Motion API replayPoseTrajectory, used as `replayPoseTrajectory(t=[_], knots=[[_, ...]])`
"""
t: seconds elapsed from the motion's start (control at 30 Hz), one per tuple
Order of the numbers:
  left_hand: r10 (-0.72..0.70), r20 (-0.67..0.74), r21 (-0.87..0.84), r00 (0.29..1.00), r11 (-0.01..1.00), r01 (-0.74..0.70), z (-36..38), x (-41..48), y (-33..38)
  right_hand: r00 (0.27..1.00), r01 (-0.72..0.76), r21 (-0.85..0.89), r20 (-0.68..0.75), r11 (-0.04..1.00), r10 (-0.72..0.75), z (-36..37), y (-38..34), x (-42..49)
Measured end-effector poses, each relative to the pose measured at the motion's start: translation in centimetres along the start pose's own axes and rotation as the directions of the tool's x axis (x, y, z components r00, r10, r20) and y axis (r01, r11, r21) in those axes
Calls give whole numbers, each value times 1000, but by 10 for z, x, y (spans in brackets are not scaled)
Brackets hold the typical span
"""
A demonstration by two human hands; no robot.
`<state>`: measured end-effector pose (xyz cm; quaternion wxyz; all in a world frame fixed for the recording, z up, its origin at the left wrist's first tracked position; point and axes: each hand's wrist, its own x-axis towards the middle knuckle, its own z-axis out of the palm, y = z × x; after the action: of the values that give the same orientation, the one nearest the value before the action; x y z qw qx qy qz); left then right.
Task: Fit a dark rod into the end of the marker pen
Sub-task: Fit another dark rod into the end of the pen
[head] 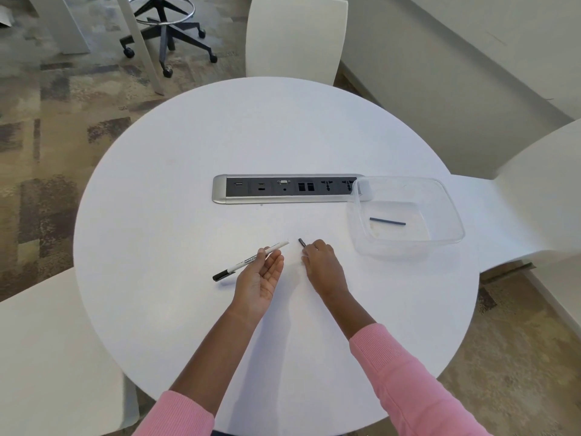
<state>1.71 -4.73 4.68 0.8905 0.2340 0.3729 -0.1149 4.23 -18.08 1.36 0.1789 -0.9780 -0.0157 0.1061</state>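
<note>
Over the round white worktop [188,158], the left hand [259,278] pinches the marker pen [251,261], which slants from its black cap at lower left to its open white end at upper right. The right hand's [320,262] grip closes on one dark rod [302,242] (mostly hidden by fingers). A second rod [387,221] lies nearly level in the clear container [440,196].

A round white table [195,152] is seen; a socket strip [283,189] is set in it, and a clear tub [446,215] rests at the right.
</note>
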Motion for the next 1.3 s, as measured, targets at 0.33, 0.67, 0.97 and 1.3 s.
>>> replayPoseTrajectory(t=[0.33,0.67,0.97,1.3], knots=[[-11,17,16,1000,1000,11,-2,2,0,975,-180,368,-54,912,214,-9,10,-23],[-50,34,70,998,996,47,1,2,-10,959,-112,821,-59,559,278,-47,-6,-49],[-26,36,94,999,995,23,5,-1,-16,961,-96,830,-66,550,267,-46,-8,-54],[3,20,73,1000,997,-4,2,0,-15,960,-52,854,-101,518,263,-48,-9,-57]])
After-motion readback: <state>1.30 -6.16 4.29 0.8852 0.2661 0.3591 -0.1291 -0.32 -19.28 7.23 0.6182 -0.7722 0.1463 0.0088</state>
